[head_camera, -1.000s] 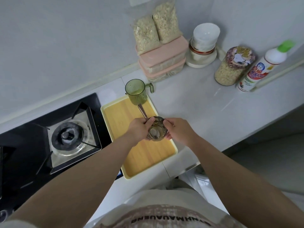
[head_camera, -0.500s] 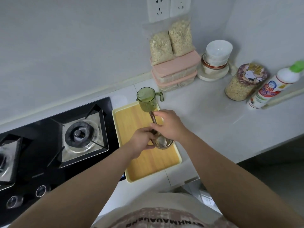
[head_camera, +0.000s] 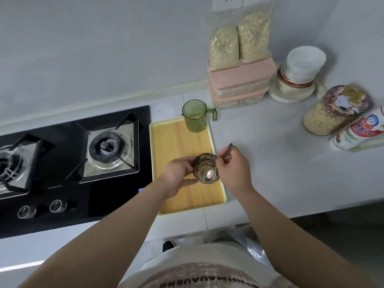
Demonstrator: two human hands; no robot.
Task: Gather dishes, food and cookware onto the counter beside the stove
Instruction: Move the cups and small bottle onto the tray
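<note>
A small clear glass cup (head_camera: 202, 165) stands on the yellow wood-look tray (head_camera: 174, 142) beside the stove. My left hand (head_camera: 178, 173) grips its left side. A metal spoon (head_camera: 227, 150) sits in the cup with its bowl at the bottom and its handle leaning up to the right. My right hand (head_camera: 233, 169) pinches that handle. A green ribbed plastic cup (head_camera: 195, 118) with a handle stands at the tray's far end.
The black gas stove (head_camera: 68, 163) lies left of the tray. At the back stand pink lidded boxes (head_camera: 239, 88) with oat bags on top, stacked white bowls (head_camera: 299, 73), an oat jar (head_camera: 335, 110) and a spray bottle (head_camera: 357, 132). The counter edge runs close below the tray.
The spoon handle has swung from pointing away toward the green cup to leaning right, with my right hand now pinching it at the cup's right side. The camera view has shifted.
</note>
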